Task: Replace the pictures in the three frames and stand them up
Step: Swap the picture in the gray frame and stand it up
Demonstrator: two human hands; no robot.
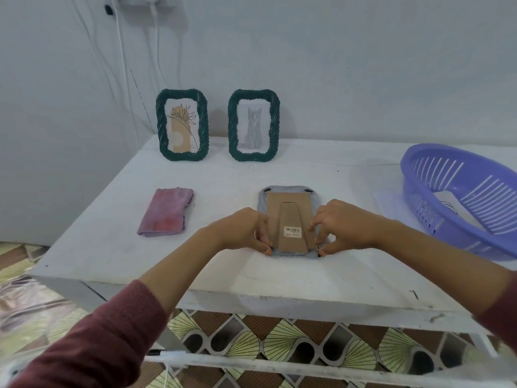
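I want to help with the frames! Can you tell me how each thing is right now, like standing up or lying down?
Plant-picture frame: standing upright at the back of the table.
Cat-picture frame: standing upright beside it.
Third frame: lying face down, cardboard back up, stand folded flat.
Left hand: pinching the third frame's left edge.
Right hand: pinching its right edge.
Pink cloth: folded, lying flat.
Purple basket: tilted, paper inside.

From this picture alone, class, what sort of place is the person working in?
Probably a plain room in a home, though that is not certain: a white table against a bare wall, patterned floor tiles and a purple plastic basket suggest it.
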